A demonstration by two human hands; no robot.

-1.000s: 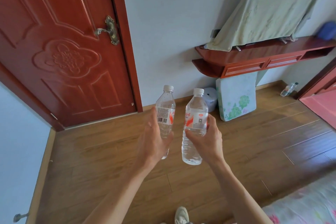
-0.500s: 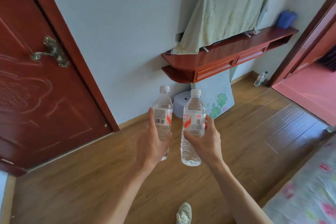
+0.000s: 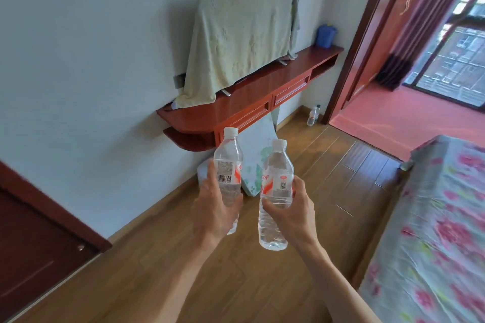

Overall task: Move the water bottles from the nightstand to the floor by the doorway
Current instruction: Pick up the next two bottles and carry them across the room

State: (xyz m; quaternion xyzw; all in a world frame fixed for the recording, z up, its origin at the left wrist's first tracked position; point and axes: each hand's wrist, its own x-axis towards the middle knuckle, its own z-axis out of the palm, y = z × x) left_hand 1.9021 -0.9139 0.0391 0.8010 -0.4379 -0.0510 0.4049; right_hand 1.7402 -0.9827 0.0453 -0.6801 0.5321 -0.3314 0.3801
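My left hand [image 3: 214, 214] grips a clear water bottle [image 3: 227, 162] with a white cap and a red-and-white label, held upright above the wooden floor. My right hand [image 3: 292, 214] holds a second, similar water bottle [image 3: 275, 186] upright beside the first, slightly lower and to its right. The two bottles are close but apart. On the floor by the open doorway [image 3: 372, 102] at the far right stand two more water bottles [image 3: 313, 115], next to the red door frame. The nightstand is not in view.
A red wall-mounted shelf [image 3: 236, 110] carries a cloth-covered screen [image 3: 244, 39] and a blue container [image 3: 326, 35]. A floral board [image 3: 256, 155] leans under the shelf. A bed with a floral cover [image 3: 435, 231] fills the right. A red closed door [image 3: 34, 249] is at lower left.
The view has swung to the right: the closed door has slid off to the left, and the open doorway and the bed have come into view. Both hands still hold their bottles.
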